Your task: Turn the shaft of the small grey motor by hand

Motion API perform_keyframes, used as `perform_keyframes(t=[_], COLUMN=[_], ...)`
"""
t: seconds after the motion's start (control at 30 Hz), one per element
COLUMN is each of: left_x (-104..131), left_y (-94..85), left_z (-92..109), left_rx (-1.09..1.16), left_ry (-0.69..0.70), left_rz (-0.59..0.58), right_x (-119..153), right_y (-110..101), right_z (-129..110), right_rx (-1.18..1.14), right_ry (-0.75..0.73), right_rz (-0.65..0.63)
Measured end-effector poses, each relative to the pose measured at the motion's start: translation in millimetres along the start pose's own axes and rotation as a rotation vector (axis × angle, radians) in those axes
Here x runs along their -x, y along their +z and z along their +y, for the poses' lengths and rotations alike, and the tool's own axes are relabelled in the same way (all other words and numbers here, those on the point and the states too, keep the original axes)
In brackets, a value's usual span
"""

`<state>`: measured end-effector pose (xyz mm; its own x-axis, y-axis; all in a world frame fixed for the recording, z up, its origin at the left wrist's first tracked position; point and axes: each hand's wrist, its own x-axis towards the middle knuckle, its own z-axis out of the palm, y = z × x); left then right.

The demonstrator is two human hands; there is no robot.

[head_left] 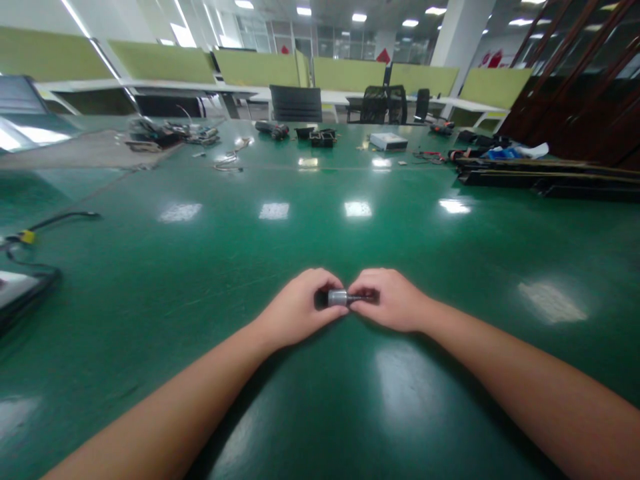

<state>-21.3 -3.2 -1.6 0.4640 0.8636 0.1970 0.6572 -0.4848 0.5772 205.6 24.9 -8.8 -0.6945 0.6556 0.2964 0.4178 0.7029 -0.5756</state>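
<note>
A small silver metal cylinder [338,297] with a dark end lies between my hands, low above the green tabletop [320,247]. My left hand [303,305] is closed around the cylinder, thumb below and fingers above. A thin dark shaft [356,298] extends from the cylinder's right side. My right hand [387,299] pinches this shaft between thumb and fingers. The fingertips of both hands nearly meet at the joint between cylinder and shaft.
Black flat bars [545,179] are stacked at the back right. A white box [388,141], cables and dark parts lie along the far edge. A black cable [65,217] and a white-topped device [15,288] are at the left.
</note>
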Motion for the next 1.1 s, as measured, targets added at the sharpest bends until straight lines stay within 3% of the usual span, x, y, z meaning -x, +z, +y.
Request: perform_keyframes(t=[1.1], left_x=[0.2], left_y=[-2.7], left_z=[2.1], left_rx=[-0.022], left_ry=[0.045], left_rz=[0.003], right_x=[1.6], right_y=[-3.9], right_z=[1.9], right_rx=[0.027], right_ry=[-0.046], right_rz=[0.011])
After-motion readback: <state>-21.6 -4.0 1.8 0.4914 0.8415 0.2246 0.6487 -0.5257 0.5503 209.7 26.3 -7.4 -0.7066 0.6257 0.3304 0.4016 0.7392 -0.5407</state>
